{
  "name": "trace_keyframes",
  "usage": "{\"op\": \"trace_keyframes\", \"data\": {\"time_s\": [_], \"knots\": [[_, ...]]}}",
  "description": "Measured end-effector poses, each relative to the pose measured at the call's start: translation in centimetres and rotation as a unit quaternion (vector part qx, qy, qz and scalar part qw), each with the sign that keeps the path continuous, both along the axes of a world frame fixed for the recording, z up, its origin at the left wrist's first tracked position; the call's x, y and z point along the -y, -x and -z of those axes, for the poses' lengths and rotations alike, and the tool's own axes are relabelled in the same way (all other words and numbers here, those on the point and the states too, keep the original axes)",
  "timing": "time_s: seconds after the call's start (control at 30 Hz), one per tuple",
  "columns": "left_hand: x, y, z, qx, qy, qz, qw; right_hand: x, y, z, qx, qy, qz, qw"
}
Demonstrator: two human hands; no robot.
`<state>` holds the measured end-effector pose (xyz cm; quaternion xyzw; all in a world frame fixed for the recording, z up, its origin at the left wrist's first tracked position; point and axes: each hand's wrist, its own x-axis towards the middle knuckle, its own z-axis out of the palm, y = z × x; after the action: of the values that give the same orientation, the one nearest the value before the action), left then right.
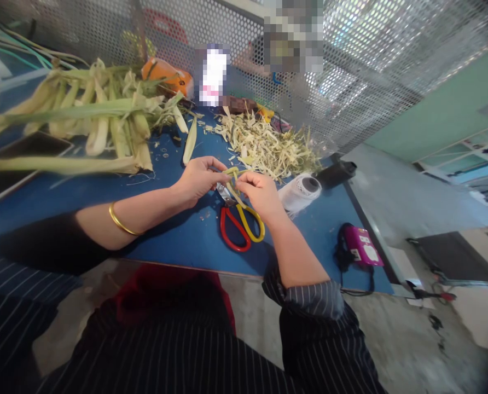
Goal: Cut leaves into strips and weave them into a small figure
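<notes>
Between my hands is a thin pale green strip of corn husk [234, 176], bent into a small loop. My left hand [202, 178] pinches its left end with thumb and fingers. On the other side, my right hand [258, 190] grips the strip with bent fingers. Just below lies a pair of scissors [236, 229] with one red and one yellow handle; the strip and hands partly hide the blades. Beyond my hands is a heap of cut husk strips [272, 146]. A single husk piece [190, 142] lies past my left hand.
Whole corn husks [100, 115] are piled at the left on the blue table [166, 230]. A white thread spool [300, 192], a black roll [337, 174] and a magenta box with a black cord [361, 245] sit at the right. A perforated metal screen [236, 33] borders the back.
</notes>
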<state>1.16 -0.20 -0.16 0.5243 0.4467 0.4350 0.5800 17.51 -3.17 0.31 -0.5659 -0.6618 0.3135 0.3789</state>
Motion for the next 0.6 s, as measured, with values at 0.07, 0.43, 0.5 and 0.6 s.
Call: {"op": "trace_keyframes", "data": {"time_s": [0.07, 0.43, 0.5, 0.6], "knots": [[0.05, 0.01, 0.09, -0.004, -0.020, 0.006, 1.000, 0.02, 0.02, 0.04, 0.005, -0.004, 0.002, 1.000], [-0.15, 0.67, 0.57, -0.209, -0.228, 0.036, 0.950, 0.44, 0.31, 0.49, -0.021, -0.011, 0.084, 0.996], [-0.14, 0.78, 0.43, -0.230, -0.247, 0.045, 0.940, 0.41, 0.37, 0.45, -0.081, 0.005, 0.070, 0.994], [-0.13, 0.83, 0.16, -0.239, -0.258, 0.064, 0.934, 0.50, 0.46, -0.15, -0.108, 0.050, 0.026, 0.993]]}}
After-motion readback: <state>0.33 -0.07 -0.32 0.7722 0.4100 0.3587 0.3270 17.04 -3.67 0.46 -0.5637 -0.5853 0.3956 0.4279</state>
